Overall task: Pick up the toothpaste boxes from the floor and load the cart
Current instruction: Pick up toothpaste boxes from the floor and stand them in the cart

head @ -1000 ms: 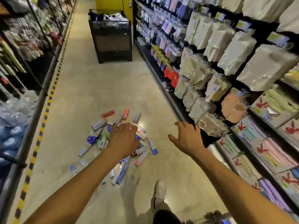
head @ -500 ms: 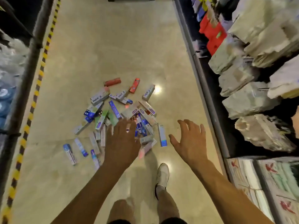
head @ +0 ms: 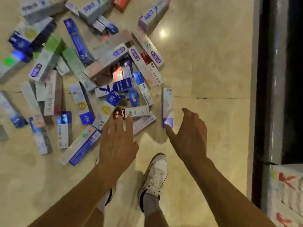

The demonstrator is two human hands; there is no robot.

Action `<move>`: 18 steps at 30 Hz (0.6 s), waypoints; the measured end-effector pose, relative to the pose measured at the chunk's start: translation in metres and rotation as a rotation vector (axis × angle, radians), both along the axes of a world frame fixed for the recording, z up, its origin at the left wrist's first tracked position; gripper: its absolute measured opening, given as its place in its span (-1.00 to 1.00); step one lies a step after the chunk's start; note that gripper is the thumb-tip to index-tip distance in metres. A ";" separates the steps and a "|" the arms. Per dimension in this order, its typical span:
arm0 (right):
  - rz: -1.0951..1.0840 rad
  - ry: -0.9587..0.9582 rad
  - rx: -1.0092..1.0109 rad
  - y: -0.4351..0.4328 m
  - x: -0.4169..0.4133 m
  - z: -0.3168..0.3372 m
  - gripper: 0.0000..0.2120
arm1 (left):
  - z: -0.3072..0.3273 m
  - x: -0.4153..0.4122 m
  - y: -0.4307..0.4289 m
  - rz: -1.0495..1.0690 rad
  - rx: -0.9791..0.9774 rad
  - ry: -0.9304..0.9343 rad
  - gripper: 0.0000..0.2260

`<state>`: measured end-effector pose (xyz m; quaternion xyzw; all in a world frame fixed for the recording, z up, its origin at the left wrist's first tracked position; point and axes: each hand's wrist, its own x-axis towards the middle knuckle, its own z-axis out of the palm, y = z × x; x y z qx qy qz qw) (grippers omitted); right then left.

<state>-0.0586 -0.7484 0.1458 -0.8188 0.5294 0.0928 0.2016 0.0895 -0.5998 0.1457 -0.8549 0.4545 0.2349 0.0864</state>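
Several toothpaste boxes (head: 105, 58) lie in a loose heap on the beige floor, blue, white, green and pink. My left hand (head: 117, 143) reaches down with straight spread fingers, its tips at a white box with a dark red end (head: 131, 113). My right hand (head: 190, 136) is open beside it, thumb tip close to the blue end of a white box (head: 167, 107) that lies apart at the heap's right edge. Neither hand holds anything. No cart is in view.
A dark shelf base (head: 277, 79) runs along the right side, with packaged goods (head: 285, 194) at its lower end. My white shoe (head: 155, 174) stands on the floor just below the hands. Bare floor (head: 205, 54) lies between heap and shelf.
The view has dropped much closer to the floor and the heap now fills the upper left. Both hands have come down to the heap's near edge, still open.
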 end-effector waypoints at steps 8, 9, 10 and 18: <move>-0.004 0.057 0.075 -0.007 0.006 -0.166 -0.28 | -0.161 -0.013 0.005 -0.073 0.062 0.018 -0.34; -0.013 0.060 0.074 -0.007 0.007 -0.180 -0.28 | -0.174 -0.012 0.005 -0.081 0.067 0.017 -0.36; -0.025 0.061 0.067 -0.007 0.008 -0.193 -0.28 | -0.186 -0.012 0.005 -0.085 0.067 0.017 -0.37; -0.142 0.026 -0.017 -0.022 0.010 -0.256 -0.26 | -0.246 -0.010 -0.005 -0.063 0.024 0.060 -0.44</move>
